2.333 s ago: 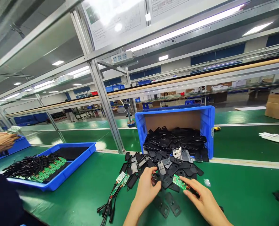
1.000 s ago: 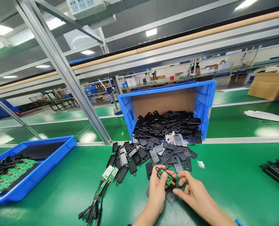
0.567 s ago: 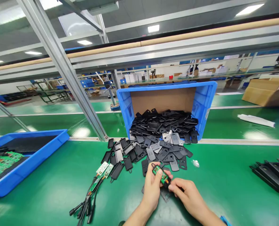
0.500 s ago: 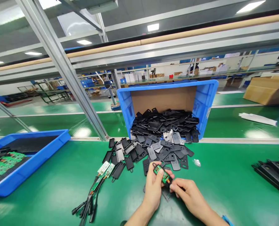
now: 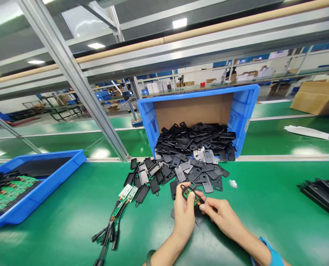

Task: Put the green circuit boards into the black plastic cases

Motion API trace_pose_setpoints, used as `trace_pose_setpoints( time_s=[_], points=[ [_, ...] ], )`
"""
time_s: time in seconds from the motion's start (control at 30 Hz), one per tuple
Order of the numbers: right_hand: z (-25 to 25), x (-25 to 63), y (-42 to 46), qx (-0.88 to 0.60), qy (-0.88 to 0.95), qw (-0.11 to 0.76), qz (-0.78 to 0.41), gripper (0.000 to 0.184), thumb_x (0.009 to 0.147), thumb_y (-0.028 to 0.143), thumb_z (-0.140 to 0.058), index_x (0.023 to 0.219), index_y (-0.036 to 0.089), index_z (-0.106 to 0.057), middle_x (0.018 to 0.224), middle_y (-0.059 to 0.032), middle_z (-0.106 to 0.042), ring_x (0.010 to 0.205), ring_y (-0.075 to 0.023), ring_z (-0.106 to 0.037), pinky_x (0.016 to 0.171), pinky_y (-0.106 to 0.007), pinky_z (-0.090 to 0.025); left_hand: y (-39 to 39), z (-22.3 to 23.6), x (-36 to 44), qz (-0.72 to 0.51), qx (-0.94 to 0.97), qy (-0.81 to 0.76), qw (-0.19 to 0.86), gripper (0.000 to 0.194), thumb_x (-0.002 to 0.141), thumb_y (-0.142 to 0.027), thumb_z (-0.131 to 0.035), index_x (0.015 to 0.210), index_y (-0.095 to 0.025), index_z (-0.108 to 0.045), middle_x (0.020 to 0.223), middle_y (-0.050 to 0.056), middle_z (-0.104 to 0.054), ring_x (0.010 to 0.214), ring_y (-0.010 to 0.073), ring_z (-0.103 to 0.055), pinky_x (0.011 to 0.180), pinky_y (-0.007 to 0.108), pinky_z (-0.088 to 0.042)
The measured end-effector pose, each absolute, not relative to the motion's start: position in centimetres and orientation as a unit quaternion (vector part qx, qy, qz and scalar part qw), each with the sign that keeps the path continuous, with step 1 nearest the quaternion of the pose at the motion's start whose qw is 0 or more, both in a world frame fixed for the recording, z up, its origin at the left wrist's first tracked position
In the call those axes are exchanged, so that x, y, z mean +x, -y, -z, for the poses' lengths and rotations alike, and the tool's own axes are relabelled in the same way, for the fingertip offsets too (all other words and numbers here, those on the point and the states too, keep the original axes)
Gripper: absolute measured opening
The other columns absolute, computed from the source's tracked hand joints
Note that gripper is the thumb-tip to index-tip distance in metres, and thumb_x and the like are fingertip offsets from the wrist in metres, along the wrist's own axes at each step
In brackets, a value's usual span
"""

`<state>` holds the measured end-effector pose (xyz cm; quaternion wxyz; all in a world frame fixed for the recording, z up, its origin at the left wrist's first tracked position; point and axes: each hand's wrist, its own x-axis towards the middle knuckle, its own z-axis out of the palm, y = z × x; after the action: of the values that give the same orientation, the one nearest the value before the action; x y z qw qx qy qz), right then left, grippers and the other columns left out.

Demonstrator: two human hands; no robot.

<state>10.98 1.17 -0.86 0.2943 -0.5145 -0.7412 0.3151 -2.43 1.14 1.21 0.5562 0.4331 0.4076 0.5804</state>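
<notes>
Both hands closed on a small black case, in front of the blue crate

Your left hand point(image 5: 184, 214) is clamped around the black case point(image 5: 200, 198), thumb over the green circuit board point(image 5: 195, 200) seated in it. Your right hand point(image 5: 223, 217) has its thumb and fingertips together on the case's near end, beside the coloured wires point(image 5: 199, 203); whether they pinch the cable too is hidden. You hold the case on the near side of the blue crate point(image 5: 200, 93), which lies on its side with its mouth towards you.

Black plastic parts point(image 5: 193, 138) fill the crate's lower part, and flat plates point(image 5: 196, 172) spill from its mouth onto the green bench point(image 5: 70, 225). Just off the crate's near left corner lie open black and grey shells point(image 5: 143, 176); nearer you are the loose boards point(image 5: 125, 195) with black cables point(image 5: 115, 232). Well left of the crate, the blue tray point(image 5: 39, 204) holds more green boards point(image 5: 12, 193) and cables.

Right of the crate rest a white glove point(image 5: 307, 132) and, farther back, a cardboard box point(image 5: 315, 98). Nearer you on that side are a clear scrap point(image 5: 233, 183) and long black parts point(image 5: 323, 195).
</notes>
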Motion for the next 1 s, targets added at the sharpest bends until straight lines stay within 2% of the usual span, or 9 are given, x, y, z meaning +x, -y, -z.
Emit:
trace_pose_setpoints(
  time_s=[0.1, 0.2, 0.27, 0.43, 0.53, 0.7, 0.83, 1.0],
  points=[
    [0.4, 11.3, -0.8, -0.452, 0.788, 0.333, -0.253, 0.044, 0.090, 0.041, -0.043, 0.054, 0.017, -0.047, 0.051, 0.0024, -0.047, 0.051, -0.0108, -0.044, 0.051, -0.022, -0.031, -1.7, -1.5, -2.8, -0.545, 0.380, -0.409, 0.625, 0.022, 0.084, -0.030, -0.049, 0.102, -0.019, -0.044, 0.070, 0.001, -0.064, 0.058, 0.0134, -0.061, 0.054, 0.023, -0.045],
    [0.2, 11.4, -0.4, -0.404, 0.811, 0.392, -0.159, 0.026, 0.092, 0.031, -0.044, 0.075, 0.017, -0.058, 0.066, -0.0010, -0.056, 0.061, -0.0125, -0.051, 0.059, -0.023, -0.038, -2.0, -1.5, -3.1, -0.480, 0.412, -0.429, 0.645, 0.023, 0.079, -0.026, -0.051, 0.100, -0.017, -0.049, 0.062, -0.003, -0.057, 0.047, 0.0101, -0.053, 0.042, 0.018, -0.039],
    [0.4, 11.5, -0.5, -0.397, 0.810, 0.412, -0.129, 0.017, 0.092, 0.024, -0.043, 0.092, 0.018, -0.059, 0.075, -0.0032, -0.059, 0.068, -0.0131, -0.055, 0.064, -0.024, -0.042, -2.0, -1.4, -3.1, -0.427, 0.457, -0.439, 0.645, 0.024, 0.076, -0.023, -0.051, 0.099, -0.017, -0.051, 0.060, -0.004, -0.054, 0.044, 0.0087, -0.050, 0.036, 0.016, -0.034],
    [0.8, 12.2, -1.3, -0.389, 0.829, 0.401, -0.023, 0.023, 0.092, 0.018, -0.042, 0.108, 0.021, -0.059, 0.086, -0.0057, -0.060, 0.075, -0.0136, -0.058, 0.065, -0.023, -0.046, -1.7, -0.5, -2.8, -0.348, 0.553, -0.458, 0.603, 0.021, 0.071, -0.016, -0.047, 0.090, -0.017, -0.054, 0.059, -0.004, -0.055, 0.042, 0.0080, -0.046, 0.034, 0.016, -0.031],
    [0.8, 12.6, -1.5, -0.380, 0.841, 0.383, 0.035, 0.022, 0.092, 0.019, -0.043, 0.106, 0.020, -0.060, 0.085, -0.0061, -0.062, 0.074, -0.0140, -0.059, 0.065, -0.024, -0.047, -1.5, -0.1, -2.7, -0.352, 0.594, -0.469, 0.552, 0.022, 0.068, -0.011, -0.046, 0.086, -0.017, -0.057, 0.062, -0.002, -0.058, 0.049, 0.0092, -0.050, 0.041, 0.017, -0.036],
    [0.7, 12.8, -1.5, -0.362, 0.842, 0.396, 0.061, 0.021, 0.092, 0.020, -0.043, 0.096, 0.019, -0.064, 0.083, -0.0059, -0.065, 0.073, -0.0135, -0.060, 0.064, -0.024, -0.047, -1.3, -0.2, -2.7, -0.359, 0.622, -0.485, 0.499, 0.026, 0.068, -0.009, -0.046, 0.088, -0.017, -0.059, 0.065, 0.000, -0.062, 0.060, 0.0125, -0.055, 0.051, 0.020, -0.042],
    [0.7, 12.7, -1.6, -0.373, 0.839, 0.395, 0.035, 0.020, 0.092, 0.020, -0.044, 0.093, 0.018, -0.064, 0.081, -0.0054, -0.065, 0.072, -0.0138, -0.059, 0.063, -0.024, -0.047, -1.2, -0.4, -2.6, -0.340, 0.644, -0.504, 0.464, 0.028, 0.068, -0.009, -0.045, 0.090, -0.018, -0.059, 0.068, 0.000, -0.063, 0.062, 0.0137, -0.057, 0.055, 0.021, -0.043],
    [0.7, 12.6, -1.7, -0.366, 0.821, 0.438, -0.027, 0.015, 0.089, 0.018, -0.050, 0.090, 0.019, -0.065, 0.080, -0.0037, -0.066, 0.072, -0.0133, -0.058, 0.065, -0.025, -0.047, -1.1, -0.4, -2.6, -0.324, 0.671, -0.506, 0.435, 0.030, 0.069, -0.009, -0.044, 0.093, -0.019, -0.058, 0.071, 0.000, -0.064, 0.065, 0.0141, -0.057, 0.060, 0.023, -0.044]
  ],
)
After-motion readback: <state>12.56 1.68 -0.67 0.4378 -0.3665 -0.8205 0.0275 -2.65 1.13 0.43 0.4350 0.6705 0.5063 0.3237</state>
